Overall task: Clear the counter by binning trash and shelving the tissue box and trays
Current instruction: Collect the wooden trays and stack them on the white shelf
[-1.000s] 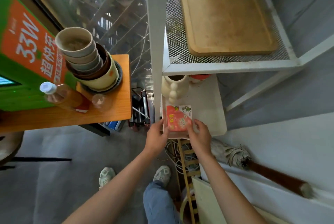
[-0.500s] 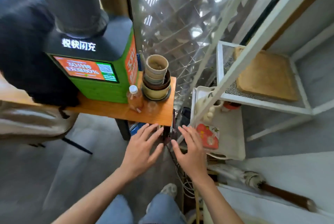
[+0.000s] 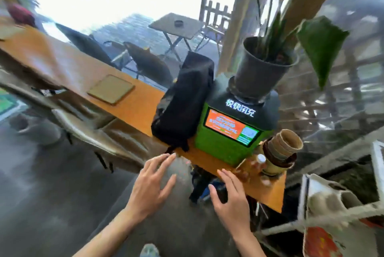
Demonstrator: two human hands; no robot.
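Both hands are empty, fingers spread apart: the left hand [image 3: 152,184] hovers off the counter's near edge, the right hand [image 3: 229,191] over the long orange wooden counter [image 3: 128,101] at its near end. The remaining flat tan wooden tray [image 3: 110,89] lies on the counter at 10 o'clock from the hands, well apart from them, beyond the black fabric backpack [image 3: 182,103] and the green charging kiosk [image 3: 226,134]. Judged rigid and light, the tray should be gripped at two opposite rims, thumbs on top. The red-printed tissue box [image 3: 321,243] sits on the white metal shelf [image 3: 376,159] at 4 o'clock. A stack of brown paper bowls [image 3: 280,153] and a small clear plastic bottle [image 3: 259,164] stand at 2 o'clock; both are judged light and crushable, so take them by the sides.
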